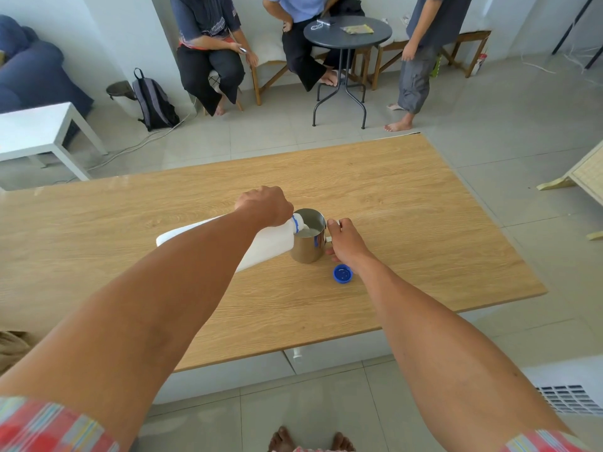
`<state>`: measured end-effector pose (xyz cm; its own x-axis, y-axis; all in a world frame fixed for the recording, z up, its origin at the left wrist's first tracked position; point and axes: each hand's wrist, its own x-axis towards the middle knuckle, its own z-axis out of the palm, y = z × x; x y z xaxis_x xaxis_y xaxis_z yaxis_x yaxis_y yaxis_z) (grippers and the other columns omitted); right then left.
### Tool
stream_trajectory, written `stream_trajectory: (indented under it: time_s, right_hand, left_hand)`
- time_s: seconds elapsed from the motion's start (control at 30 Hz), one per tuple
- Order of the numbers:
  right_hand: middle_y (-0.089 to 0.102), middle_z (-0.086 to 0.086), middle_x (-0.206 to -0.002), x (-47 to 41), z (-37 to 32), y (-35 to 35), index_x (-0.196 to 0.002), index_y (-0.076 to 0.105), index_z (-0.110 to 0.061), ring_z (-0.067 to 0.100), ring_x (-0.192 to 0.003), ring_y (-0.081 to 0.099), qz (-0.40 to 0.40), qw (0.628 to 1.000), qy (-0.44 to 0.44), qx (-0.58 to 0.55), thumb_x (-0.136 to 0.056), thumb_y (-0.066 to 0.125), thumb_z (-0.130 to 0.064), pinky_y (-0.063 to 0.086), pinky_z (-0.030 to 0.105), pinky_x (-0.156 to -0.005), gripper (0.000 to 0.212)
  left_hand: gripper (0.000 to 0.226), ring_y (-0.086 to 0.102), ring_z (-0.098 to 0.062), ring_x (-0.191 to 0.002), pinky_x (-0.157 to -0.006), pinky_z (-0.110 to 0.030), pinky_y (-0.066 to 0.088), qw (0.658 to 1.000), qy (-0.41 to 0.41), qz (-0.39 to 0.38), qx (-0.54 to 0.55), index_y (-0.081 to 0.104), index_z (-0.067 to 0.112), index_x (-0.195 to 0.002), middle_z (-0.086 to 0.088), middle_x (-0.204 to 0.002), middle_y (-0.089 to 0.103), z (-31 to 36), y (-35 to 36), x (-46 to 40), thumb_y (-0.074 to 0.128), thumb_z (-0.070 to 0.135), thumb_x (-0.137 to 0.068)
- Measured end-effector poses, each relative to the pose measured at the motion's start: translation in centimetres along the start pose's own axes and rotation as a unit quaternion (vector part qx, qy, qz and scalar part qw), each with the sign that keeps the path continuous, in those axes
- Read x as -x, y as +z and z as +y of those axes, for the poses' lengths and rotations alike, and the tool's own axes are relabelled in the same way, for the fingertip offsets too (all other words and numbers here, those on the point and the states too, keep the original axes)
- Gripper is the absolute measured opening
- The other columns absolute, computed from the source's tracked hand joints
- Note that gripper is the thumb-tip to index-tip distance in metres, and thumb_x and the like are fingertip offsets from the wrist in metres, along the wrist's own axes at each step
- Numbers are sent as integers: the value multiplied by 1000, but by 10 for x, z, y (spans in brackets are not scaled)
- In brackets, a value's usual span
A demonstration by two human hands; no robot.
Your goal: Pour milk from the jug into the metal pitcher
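The left hand (266,205) is closed around the tipped milk jug (261,244), its mouth over the metal pitcher (308,243) on the worktop (408,223); the right hand (346,239) grips the pitcher's handle.

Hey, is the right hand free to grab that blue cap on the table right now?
Probably not at once. The right hand is closed on the handle of the shiny metal pitcher to steady it. The round blue plastic cap lies uncovered just beside that wrist, so letting go should give an easy reach.
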<state>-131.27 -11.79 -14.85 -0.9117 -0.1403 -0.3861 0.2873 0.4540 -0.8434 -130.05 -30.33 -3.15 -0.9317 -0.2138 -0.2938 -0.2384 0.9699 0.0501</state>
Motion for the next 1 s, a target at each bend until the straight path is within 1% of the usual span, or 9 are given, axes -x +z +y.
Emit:
stream_trajectory:
  time_s: [0.07,0.13,0.27,0.37,0.57,0.7,0.83,0.93,1.0]
  right_hand:
    - [59,-1,-103,-1,0,0,-123,44,-20,20,-81,70,-1,1000,0,-1,-112,33,-46,60,44,-79,30]
    - [59,-1,-102,0,0,0,-122,45,-21,21,-82,70,0,1000,1,-1,-112,34,-45,61,47,-82,29]
    - [61,0,-104,0,-1,-1,-123,47,-20,27,-90,74,0,1000,-1,2,-111,33,-45,60,47,-82,31]
    - [62,2,-107,0,-1,-1,-124,48,-20,24,-86,72,2,1000,-4,3,-111,33,-46,59,44,-79,32]
    - [63,5,-115,-1,0,-2,-131,50,-17,23,-86,71,-3,1000,-4,6,-112,33,-46,61,48,-85,39]
    - [63,5,-117,-2,0,-2,-133,50,-17,22,-84,72,-3,1000,-3,7,-112,33,-47,61,47,-85,41]
    - [62,5,-117,-3,1,-3,-131,51,-16,20,-84,72,-7,1000,-4,5,-111,33,-48,59,46,-86,41]
    - [61,3,-114,-3,0,-3,-133,50,-16,20,-84,72,-8,1000,-3,6,-111,33,-47,57,42,-80,42]
    - [60,2,-111,-3,0,-3,-133,50,-16,20,-84,72,-8,1000,-6,10,-111,33,-47,57,43,-80,42]
  left_hand:
    - [26,50,-20,-68,-58,-32,34,1000,-3,0,2,60,13,-100,-3,-81,54,0,0,0,43,33,-100]
    - [26,48,-20,-66,-56,-32,34,1000,-6,-1,1,61,13,-101,-3,-81,54,0,0,-1,44,33,-100]
    - [27,49,-19,-65,-55,-31,34,1000,-9,-2,0,62,13,-102,-2,-81,54,0,0,-2,44,33,-100]
    - [26,49,-20,-66,-59,-33,36,1000,-10,-3,-2,61,13,-101,-3,-81,54,1,-1,-2,44,33,-100]
    - [26,49,-20,-66,-56,-31,34,1000,-9,-6,-6,61,13,-100,-3,-82,55,2,-2,-2,44,32,-101]
    - [26,49,-20,-66,-56,-31,34,1000,-13,-8,-9,60,13,-100,-2,-82,55,2,-2,-3,44,33,-101]
    - [26,52,-22,-70,-58,-32,35,1000,-14,-9,-10,61,13,-100,-3,-82,55,3,-3,-4,44,32,-100]
    - [25,50,-21,-67,-57,-31,35,1000,-14,-10,-13,60,13,-98,-4,-82,55,4,-2,-4,44,31,-100]
    - [25,49,-20,-66,-56,-31,34,1000,-16,-11,-13,60,13,-97,-3,-82,56,4,-2,-4,44,31,-100]
